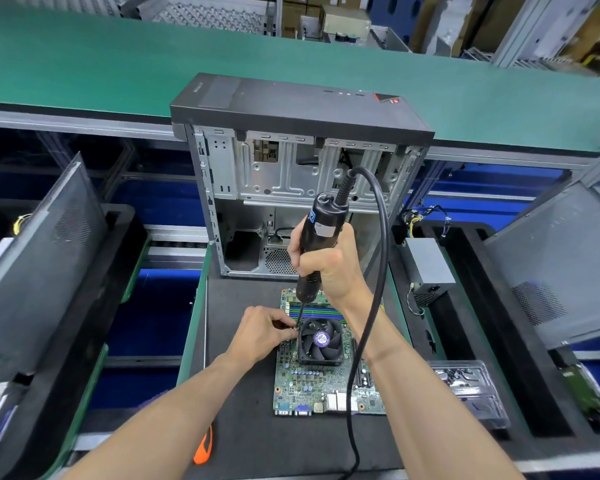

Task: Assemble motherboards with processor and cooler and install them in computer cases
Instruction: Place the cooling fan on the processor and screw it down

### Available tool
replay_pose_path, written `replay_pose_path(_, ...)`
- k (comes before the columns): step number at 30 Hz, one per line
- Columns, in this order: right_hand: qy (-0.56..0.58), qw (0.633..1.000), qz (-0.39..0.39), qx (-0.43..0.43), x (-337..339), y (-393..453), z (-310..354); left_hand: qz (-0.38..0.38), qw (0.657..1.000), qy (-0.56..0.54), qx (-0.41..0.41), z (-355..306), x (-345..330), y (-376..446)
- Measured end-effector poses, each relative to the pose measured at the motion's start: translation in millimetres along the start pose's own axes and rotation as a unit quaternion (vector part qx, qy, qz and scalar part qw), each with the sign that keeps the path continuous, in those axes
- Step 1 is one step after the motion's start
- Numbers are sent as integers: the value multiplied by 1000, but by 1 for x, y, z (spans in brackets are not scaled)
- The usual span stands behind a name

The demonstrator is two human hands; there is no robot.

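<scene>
head view, centre of frame: right hand [329, 263] wrapped round the barrel of a corded electric screwdriver [315, 244], bit slanted down to the upper-left corner of the cooler [320, 341]. left hand [262, 332] curled in a narrow pinch at the bit tip, apparently steadying a screw, though too small to tell for sure. cooler seated on the motherboard [326, 386], flat on the dark mat [243, 427] at lower centre; open computer case [302, 181] standing just behind, upper centre, not yet filled. risks, judged from here: slanted bit camming out of the screw head and gouging the board or nicking the pinching fingertips; cross-threading from the tilt; cable [361, 344] draped across the right side of the board, likely to drag on parts if tugged; uneven cooler pressure if this corner gets driven fully home first.
</scene>
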State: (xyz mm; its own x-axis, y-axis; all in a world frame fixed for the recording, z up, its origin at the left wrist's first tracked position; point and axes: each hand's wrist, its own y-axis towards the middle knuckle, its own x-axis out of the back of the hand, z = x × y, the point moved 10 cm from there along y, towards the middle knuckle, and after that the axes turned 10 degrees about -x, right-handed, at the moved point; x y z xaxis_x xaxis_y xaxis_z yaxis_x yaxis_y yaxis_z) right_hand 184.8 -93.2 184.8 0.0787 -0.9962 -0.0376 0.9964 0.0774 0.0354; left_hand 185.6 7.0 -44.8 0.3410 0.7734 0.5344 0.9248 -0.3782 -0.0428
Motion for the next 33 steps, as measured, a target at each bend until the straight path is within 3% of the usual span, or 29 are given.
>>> replay_pose_path(9, 3, 1000, -8, 2, 0, 0, -1, -2, 1000, -1, -4, 2, 0, 1)
replay_pose_path(13, -10, 1000, -11, 4, 0, 0, -3, 35, 999, 9, -8, -2, -2, -1)
replay_pose_path(19, 11, 1000, -15, 0, 6, -5, 0, 3, 997, 26, -78, -23, 2, -35)
replay_pose_path(23, 17, 999, -31, -3, 8, -12, 4, 51, 998, -10, -42, -17, -19, -53)
replay_pose_path(33, 58, 995, -78, 30, 15, -45, 11, 30, 999, -1, -18, -13, -18, -48)
